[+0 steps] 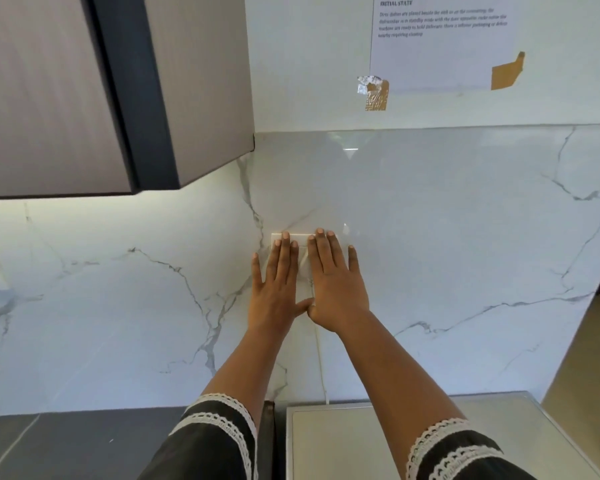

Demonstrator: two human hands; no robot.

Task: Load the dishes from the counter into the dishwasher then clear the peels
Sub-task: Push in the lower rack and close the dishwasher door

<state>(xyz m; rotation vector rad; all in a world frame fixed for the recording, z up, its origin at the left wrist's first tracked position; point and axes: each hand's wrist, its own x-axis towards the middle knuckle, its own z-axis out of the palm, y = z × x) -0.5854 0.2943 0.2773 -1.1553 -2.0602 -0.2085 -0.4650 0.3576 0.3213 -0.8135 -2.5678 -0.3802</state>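
Sleeves, dark with white lace trim, sit lowest in view. Both arms reach up to the marble wall. Left hand (279, 289) and right hand (333, 285) are flat, fingers straight, side by side, thumbs touching, gripping nothing. They cover a white wall plate (278, 237); a white cable (321, 362) drops from it to a pale appliance top (343, 441). Dishes, dishwasher door, peels: can't tell, out of view. Taped paper sheet (440, 32) upper right.

two hands (281, 289), one wall socket (303, 252), one taped sheet (444, 39).
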